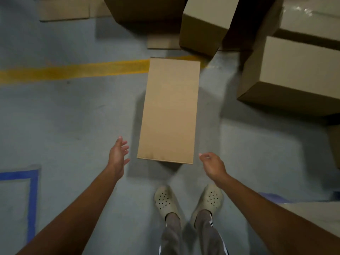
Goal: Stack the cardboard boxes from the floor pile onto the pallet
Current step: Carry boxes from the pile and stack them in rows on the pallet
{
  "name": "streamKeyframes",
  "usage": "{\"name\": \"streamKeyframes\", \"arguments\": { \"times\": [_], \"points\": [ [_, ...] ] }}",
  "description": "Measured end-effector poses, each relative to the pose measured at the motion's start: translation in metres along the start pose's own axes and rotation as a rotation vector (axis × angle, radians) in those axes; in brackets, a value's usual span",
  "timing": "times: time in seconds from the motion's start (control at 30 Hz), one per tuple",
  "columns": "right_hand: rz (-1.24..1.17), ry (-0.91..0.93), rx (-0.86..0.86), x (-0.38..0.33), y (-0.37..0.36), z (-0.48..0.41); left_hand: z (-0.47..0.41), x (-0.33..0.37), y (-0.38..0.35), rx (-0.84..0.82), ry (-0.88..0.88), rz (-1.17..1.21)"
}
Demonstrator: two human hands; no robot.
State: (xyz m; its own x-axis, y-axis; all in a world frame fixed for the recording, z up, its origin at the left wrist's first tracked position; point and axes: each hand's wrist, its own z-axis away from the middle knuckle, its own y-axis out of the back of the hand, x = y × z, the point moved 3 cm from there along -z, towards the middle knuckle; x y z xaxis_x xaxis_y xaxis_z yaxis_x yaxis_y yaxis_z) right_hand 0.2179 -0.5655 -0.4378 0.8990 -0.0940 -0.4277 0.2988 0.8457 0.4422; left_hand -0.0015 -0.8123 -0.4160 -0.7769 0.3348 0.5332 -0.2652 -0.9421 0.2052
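Observation:
A long plain cardboard box (169, 109) stands on the grey floor right in front of my feet, its narrow end toward me. My left hand (117, 155) hovers just left of the box's near corner, fingers spread and relaxed, touching nothing. My right hand (213, 165) hovers just right of the near corner, fingers loosely curled, holding nothing. More cardboard boxes lie beyond: one tilted box (204, 24) at the top middle and a large box (294, 70) at the right. No pallet shows.
A yellow floor line (73, 70) runs left from behind the box. Blue tape (33, 190) marks a corner at the lower left. Flat cardboard (64, 10) lies at the top left. A taped box (312, 15) sits at the top right. My two shoes (187, 199) stand below the box.

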Motion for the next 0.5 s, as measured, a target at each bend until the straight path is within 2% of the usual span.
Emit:
{"name": "streamKeyframes", "arguments": {
  "times": [0.2,0.33,0.4,0.5],
  "points": [
    [-0.040,-0.043,0.003,0.027,-0.048,-0.072,-0.081,-0.043,-0.016,0.044,0.004,-0.068],
    [-0.327,-0.198,-0.064,0.034,-0.077,-0.085,-0.108,-0.068,-0.026,0.016,0.047,-0.063],
    [-0.495,-0.280,-0.150,0.027,-0.088,-0.081,-0.105,-0.071,-0.038,-0.076,0.076,-0.026],
    [-0.583,-0.295,-0.183,0.016,-0.087,-0.075,-0.091,-0.064,-0.052,-0.088,0.052,-0.013]
  ]
}}
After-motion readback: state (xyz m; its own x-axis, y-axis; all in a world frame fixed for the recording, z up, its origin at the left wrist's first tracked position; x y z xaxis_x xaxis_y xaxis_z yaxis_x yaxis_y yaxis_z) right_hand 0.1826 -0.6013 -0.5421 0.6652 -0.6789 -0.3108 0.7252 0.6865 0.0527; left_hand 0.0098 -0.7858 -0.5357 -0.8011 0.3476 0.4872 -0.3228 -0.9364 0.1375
